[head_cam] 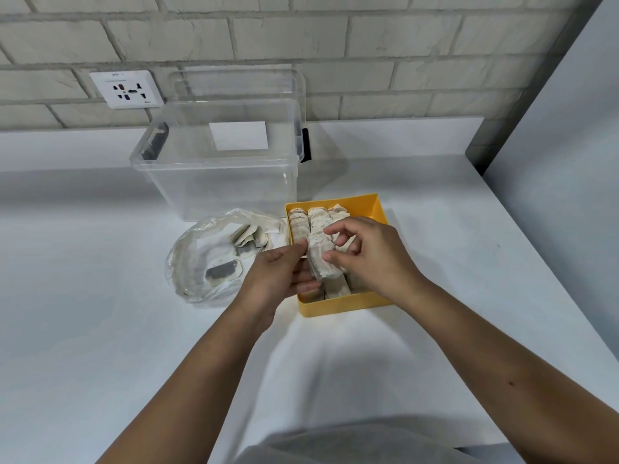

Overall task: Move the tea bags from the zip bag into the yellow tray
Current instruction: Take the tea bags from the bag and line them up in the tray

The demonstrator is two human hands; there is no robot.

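I am looking down on a white counter that is running back to a pale brick wall. A clear storage box is standing open at the back of the counter, and its lid is leaning upright behind it against the bricks. In front of the box, on the left, the zip bag is lying crumpled with its mouth gaping toward the right. Just beside it on the right the yellow tray is sitting on the counter. Both forearms are reaching in over the tray. The left hand is gripping the left side of a stack of tea bags and the right hand is pinching its right side between thumb and curled fingers, so the two hands are holding the stack above the middle of the tray. Rows of tea bags are already standing packed in the tray's far end, and more are showing under the hands. A few loose tea bags are lying inside the zip bag. A wall socket is sitting on the bricks at left.
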